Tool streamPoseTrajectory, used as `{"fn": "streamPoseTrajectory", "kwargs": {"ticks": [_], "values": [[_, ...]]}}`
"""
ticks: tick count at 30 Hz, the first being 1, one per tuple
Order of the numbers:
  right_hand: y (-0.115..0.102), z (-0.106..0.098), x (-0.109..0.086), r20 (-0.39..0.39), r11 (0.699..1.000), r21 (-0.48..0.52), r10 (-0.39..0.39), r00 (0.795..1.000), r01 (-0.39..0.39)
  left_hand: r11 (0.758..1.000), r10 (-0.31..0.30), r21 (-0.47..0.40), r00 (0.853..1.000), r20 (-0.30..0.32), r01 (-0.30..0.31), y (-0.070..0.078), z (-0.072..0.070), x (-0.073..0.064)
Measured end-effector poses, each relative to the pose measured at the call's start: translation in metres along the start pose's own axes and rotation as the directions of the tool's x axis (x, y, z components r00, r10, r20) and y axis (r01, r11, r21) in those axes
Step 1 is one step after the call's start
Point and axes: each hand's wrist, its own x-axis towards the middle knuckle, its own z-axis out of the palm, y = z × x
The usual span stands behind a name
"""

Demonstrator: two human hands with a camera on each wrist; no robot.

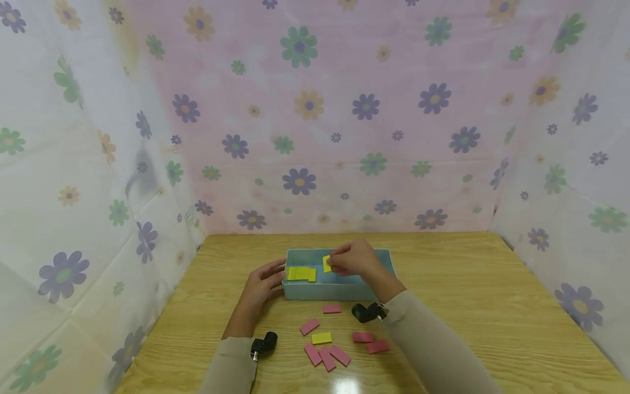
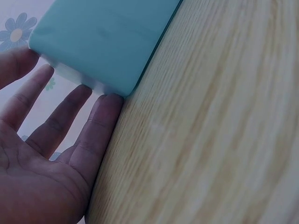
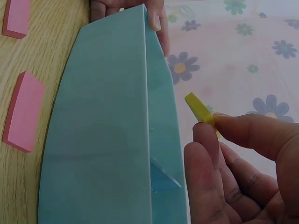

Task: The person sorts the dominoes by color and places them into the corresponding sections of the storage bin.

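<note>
My right hand [image 1: 355, 258] pinches a small yellow block [image 3: 200, 108] between thumb and fingers, above the open light-blue box [image 1: 320, 291]. In the right wrist view the block sticks out from the fingertips, past the box's rim. Inside the box, at its left end, lies a row of yellow blocks [image 1: 298, 273] side by side. My left hand [image 1: 261, 284] touches the box's left end. Its fingers [image 2: 58, 119] are spread and fairly straight, with their tips against the end wall, and the thumb lies at the rim.
On the wooden table [image 1: 443, 290] in front of the box lie several pink blocks [image 1: 332, 309] and one yellow block [image 1: 321, 338]. Two pink blocks [image 1: 362, 337] touch at the right. Flower-patterned cloth [image 1: 334, 120] walls in the back and sides.
</note>
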Motion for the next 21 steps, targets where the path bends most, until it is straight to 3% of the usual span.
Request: {"fn": "streamPoseTrajectory", "kwargs": {"ticks": [21], "values": [[-0.003,0.013,0.01,-0.009,0.999,0.005,0.038,0.999,-0.038,1.0,-0.021,-0.002,1.0,-0.007,0.021,0.003,0.0,-0.001]]}}
